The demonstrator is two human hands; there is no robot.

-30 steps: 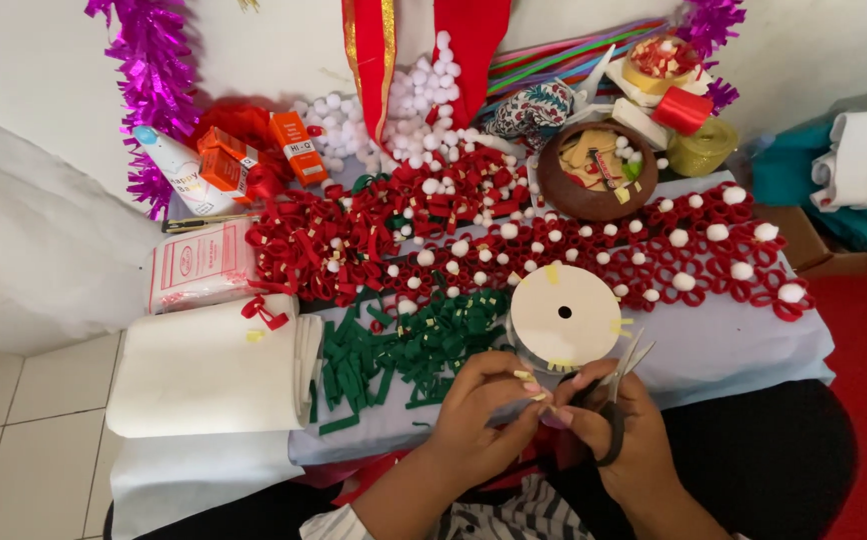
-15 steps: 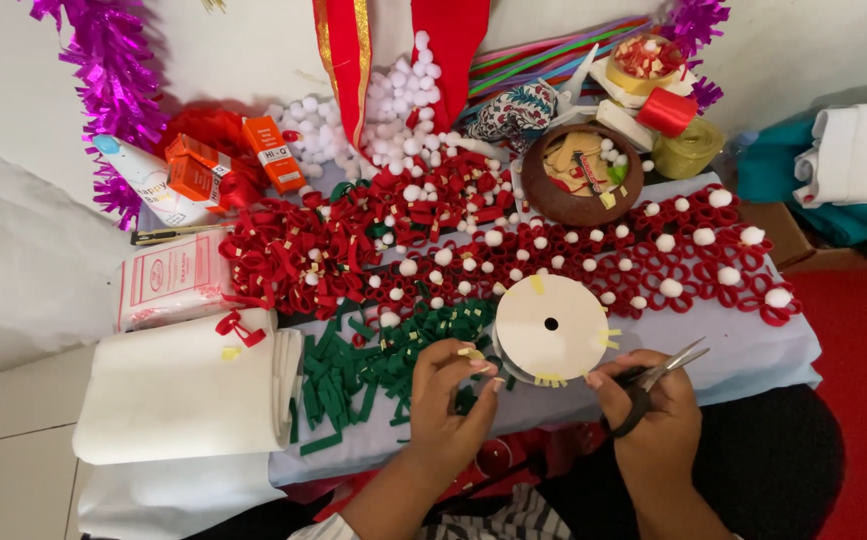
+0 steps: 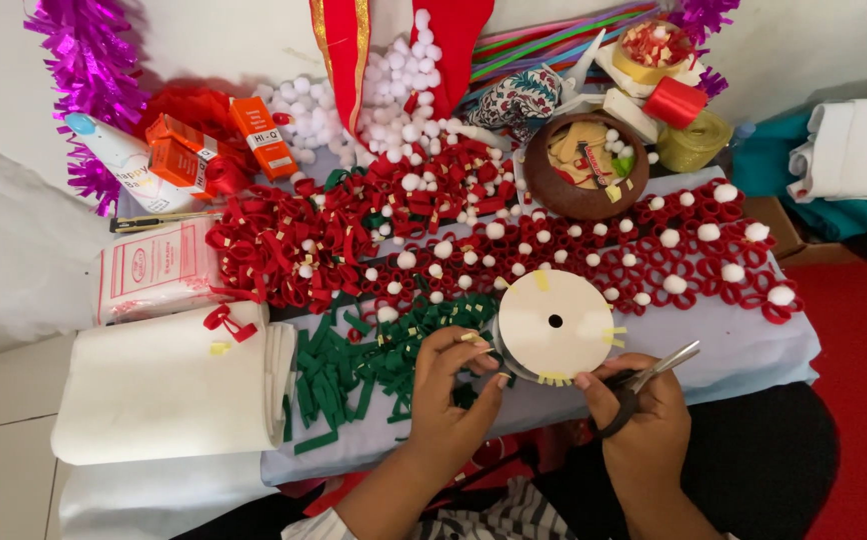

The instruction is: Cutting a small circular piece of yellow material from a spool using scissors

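My left hand (image 3: 451,385) pinches a small yellowish strip at the lower left edge of a flat beige tape roll (image 3: 554,322) lying on the pale blue table cover (image 3: 734,345). Several short yellow strips stick out around the roll's rim. My right hand (image 3: 644,415) holds a pair of black-handled scissors (image 3: 654,372), blades pointing up and right, just below the roll. Green felt strips (image 3: 354,365) lie in a pile left of my left hand.
Red felt loops with white pompoms (image 3: 594,255) cover the table's middle. A folded white felt stack (image 3: 169,390) lies at left, a brown bowl (image 3: 579,170) of scraps at back, orange glue boxes (image 3: 214,145), purple tinsel (image 3: 89,75) and tape rolls (image 3: 669,75) behind.
My two hands, close together under the roll a second ago, have moved apart. The right hand with the scissors has drawn off to the right; the left stays at the roll's edge.
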